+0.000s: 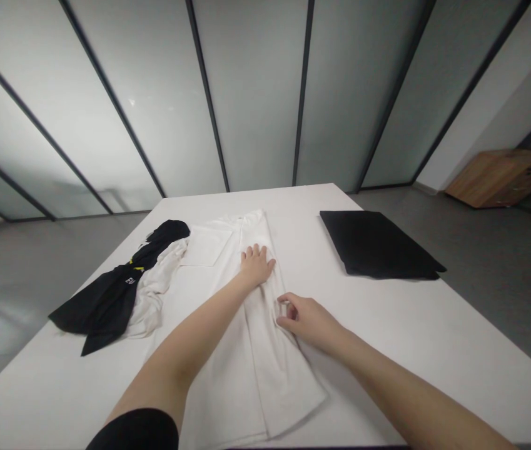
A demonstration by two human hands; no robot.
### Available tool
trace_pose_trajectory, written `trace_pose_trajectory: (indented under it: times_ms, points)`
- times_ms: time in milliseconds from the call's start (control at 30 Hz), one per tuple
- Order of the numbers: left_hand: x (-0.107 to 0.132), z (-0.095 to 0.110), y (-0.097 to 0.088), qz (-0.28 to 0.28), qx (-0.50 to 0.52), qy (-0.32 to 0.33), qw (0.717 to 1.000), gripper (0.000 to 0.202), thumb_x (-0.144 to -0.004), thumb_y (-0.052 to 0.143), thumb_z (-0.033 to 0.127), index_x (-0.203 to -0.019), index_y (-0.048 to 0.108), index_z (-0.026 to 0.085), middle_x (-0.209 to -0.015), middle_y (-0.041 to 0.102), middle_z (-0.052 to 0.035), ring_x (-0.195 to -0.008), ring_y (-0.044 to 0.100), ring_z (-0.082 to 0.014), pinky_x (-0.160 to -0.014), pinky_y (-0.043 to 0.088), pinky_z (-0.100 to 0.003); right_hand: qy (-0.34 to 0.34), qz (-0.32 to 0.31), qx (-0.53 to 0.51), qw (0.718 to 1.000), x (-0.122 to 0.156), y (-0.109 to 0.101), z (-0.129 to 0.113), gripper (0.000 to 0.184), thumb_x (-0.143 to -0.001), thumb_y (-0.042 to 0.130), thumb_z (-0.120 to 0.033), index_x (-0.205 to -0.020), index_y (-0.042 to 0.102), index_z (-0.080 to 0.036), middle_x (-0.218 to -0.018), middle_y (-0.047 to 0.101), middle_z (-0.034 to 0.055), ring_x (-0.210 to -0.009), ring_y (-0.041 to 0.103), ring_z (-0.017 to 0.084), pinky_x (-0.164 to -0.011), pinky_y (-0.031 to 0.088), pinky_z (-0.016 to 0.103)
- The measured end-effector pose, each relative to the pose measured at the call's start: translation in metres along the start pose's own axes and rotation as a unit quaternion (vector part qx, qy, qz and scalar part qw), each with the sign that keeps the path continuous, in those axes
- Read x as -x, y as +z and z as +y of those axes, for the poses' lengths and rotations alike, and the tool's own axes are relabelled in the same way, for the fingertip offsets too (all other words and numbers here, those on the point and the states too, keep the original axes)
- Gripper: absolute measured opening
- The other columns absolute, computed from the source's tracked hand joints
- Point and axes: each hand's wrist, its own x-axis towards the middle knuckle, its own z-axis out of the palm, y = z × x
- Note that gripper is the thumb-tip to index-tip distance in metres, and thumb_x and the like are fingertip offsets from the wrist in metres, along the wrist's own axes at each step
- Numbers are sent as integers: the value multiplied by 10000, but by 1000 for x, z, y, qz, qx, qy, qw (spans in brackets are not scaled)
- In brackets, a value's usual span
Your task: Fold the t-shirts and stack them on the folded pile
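A white garment (232, 362) lies lengthwise on the white table, its right part folded inward in a long strip. My left hand (256, 267) rests flat on this strip, fingers spread. At the strip's right edge, my right hand (296, 312) has thumb and forefinger curled around a bit of the cloth, which bunches slightly there. A flat white rectangular sheet (206, 245) lies on the garment's upper left; its material is unclear.
Left of the garment is a crumpled pile of black clothing (115, 290) with white and yellow marks, beside crumpled white cloth (152, 297). Folded black cloth (378, 244) lies on the table (471, 350) at right. Frosted glass panels (256, 94) and a wooden cabinet (500, 178) stand beyond.
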Motion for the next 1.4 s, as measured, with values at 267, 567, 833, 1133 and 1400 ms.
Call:
trace_pose_trajectory:
  times_ms: [267, 567, 833, 1133, 1400]
  points:
    - [-39, 2, -10, -7, -90, -56, 994, 721, -1046, 347, 591, -1643, 404, 192, -1739, 338, -182, -1590, 307, -401, -1269, 257, -570, -89, 65, 129, 985, 4, -10, -7, 402, -878, 823, -369, -1231, 736, -197, -1116, 679, 101, -1058, 616, 272, -919, 450, 364]
    - [-50, 1, -11, 3, -112, -77, 991, 732, -1034, 313, 603, -1643, 405, 207, -1741, 345, -158, -1588, 314, -382, -1268, 263, -540, -261, -178, 147, 937, 22, -24, -23, 164, -886, 790, -305, -1000, 733, -202, -999, 701, 70, -969, 616, 250, -866, 449, 348]
    - [-50, -2, -8, 9, -99, -75, 992, 737, -1023, 338, 603, -1647, 399, 215, -1742, 344, -154, -1596, 301, -383, -1274, 242, -547, -261, -208, 23, 942, 27, -14, -36, 209, -1016, 633, -294, -1147, 768, -206, -1060, 758, 75, -928, 665, 201, -836, 475, 297]
    - [-51, -6, -9, 56, -32, -55, 996, 632, -1047, 397, 641, -1454, 645, 225, -1629, 517, -167, -1522, 435, -377, -1247, 302, -568, -221, -163, -1, 962, 18, -29, -19, 399, -875, 803, -412, -1220, 765, -216, -1067, 735, 75, -958, 649, 226, -853, 489, 320]
    - [-39, -19, -20, 77, 9, 28, 997, 386, -1077, 429, 374, -1148, 767, 201, -1176, 737, -122, -1138, 678, -249, -1038, 501, -366, -100, -207, 96, 968, 11, -43, 7, 230, -892, 706, -316, -700, 654, -198, -668, 589, -25, -616, 479, 137, -601, 302, 277]
